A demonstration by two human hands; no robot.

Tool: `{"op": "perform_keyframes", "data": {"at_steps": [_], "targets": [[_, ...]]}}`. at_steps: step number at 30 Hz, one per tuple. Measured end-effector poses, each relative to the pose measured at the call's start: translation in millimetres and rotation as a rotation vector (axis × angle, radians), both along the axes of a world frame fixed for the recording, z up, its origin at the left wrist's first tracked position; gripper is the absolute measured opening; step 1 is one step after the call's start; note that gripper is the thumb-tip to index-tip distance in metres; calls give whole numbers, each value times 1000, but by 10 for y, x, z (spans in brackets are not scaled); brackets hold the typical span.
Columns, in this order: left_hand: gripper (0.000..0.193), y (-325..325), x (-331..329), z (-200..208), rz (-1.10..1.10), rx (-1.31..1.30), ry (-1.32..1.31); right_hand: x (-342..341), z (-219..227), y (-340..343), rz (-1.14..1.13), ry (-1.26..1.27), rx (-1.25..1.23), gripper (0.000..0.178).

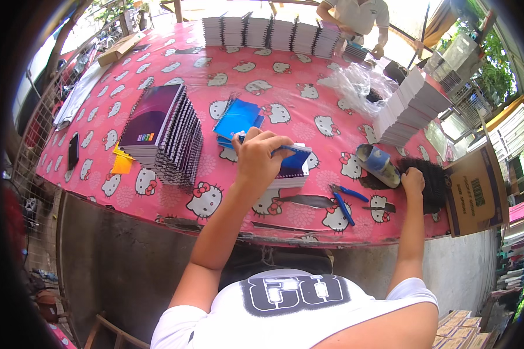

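The left hand [259, 150] pinches a glossy blue notebook [297, 158] over a white-paged stack [286, 182], mid-tabletop [300, 110]. The right hand [413, 180] reaches into springy black coils [431, 189]; whether it grips any cannot be told. Beside them, a brown cardboard carton [476, 192] bears dark printed lettering. Blue-handled pliers [344, 203] lie near the front edge; smooth pink cover opens toward the far books [273, 34].

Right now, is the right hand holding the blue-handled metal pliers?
No, the right hand is at the black spiral bindings; the pliers lie apart to its left.
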State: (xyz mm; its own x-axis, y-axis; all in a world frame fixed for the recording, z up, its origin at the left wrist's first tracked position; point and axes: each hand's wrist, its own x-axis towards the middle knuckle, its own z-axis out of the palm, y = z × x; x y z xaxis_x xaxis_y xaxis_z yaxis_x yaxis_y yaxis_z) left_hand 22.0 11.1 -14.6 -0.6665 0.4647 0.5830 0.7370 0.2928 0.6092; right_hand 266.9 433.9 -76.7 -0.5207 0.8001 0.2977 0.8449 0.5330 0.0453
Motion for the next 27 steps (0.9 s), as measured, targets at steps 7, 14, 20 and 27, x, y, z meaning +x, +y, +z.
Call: {"op": "perform_keyframes", "data": {"at_steps": [7,14,20,27], "targets": [[16,-32,34,68,-20,27,-4,-10,181,71,219,264,135,20],[20,16,62,1,35,65,11,-926,907,-2053,886,583,-294,19],[20,16,55,-29,20,67,25,-1212,851,-2588,982,762,-499,21],[18,8,56,-38,12,99,20,-1318,897,-2521,1001,693,-630,20]]}}
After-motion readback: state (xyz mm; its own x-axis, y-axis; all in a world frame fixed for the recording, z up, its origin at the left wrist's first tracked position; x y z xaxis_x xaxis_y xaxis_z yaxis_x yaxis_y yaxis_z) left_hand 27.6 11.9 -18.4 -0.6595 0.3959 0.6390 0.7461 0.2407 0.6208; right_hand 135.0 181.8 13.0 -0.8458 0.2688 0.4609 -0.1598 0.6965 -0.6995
